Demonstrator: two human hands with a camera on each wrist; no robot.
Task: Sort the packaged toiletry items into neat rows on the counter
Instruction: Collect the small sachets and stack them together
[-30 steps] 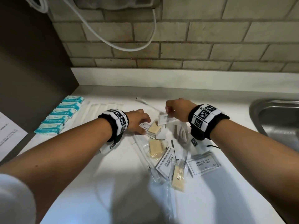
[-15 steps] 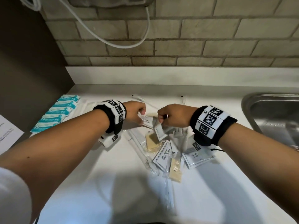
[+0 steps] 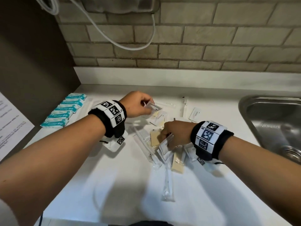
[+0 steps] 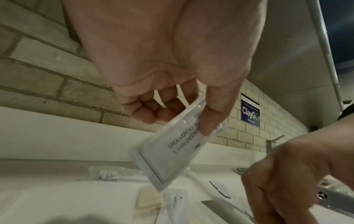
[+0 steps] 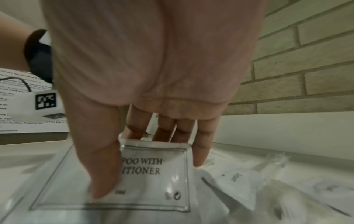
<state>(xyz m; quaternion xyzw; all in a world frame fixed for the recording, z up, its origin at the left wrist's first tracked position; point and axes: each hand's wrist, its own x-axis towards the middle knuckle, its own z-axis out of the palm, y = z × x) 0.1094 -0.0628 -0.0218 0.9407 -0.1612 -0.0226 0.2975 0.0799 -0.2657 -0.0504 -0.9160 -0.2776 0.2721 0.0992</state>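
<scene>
A loose pile of packaged toiletries [image 3: 162, 144] lies mid-counter: shampoo sachets, tan soap bars [image 3: 154, 139] and long clear toothbrush packets [image 3: 167, 180]. My left hand [image 3: 147, 105] hovers over the pile's far side and pinches a white "shampoo with conditioner" sachet [image 4: 172, 151] between thumb and fingers; a second sachet seems stacked behind it. My right hand [image 3: 167, 141] is down on the near part of the pile, with the thumb and fingers pinching another shampoo sachet [image 5: 153, 174] that still touches the heap. A neat row of teal packets [image 3: 65, 110] lines the counter's left side.
A steel sink [image 3: 273, 124] is sunk into the counter at the right. A printed sheet [image 3: 9, 124] hangs on the dark panel at the left. The brick wall with a white cable [image 3: 130, 46] is behind. A single white sachet [image 3: 195, 114] lies behind the pile.
My left hand has lifted away toward the back of the counter with its sachet. My right hand has dropped toward the near part of the pile and taken hold of another shampoo sachet.
</scene>
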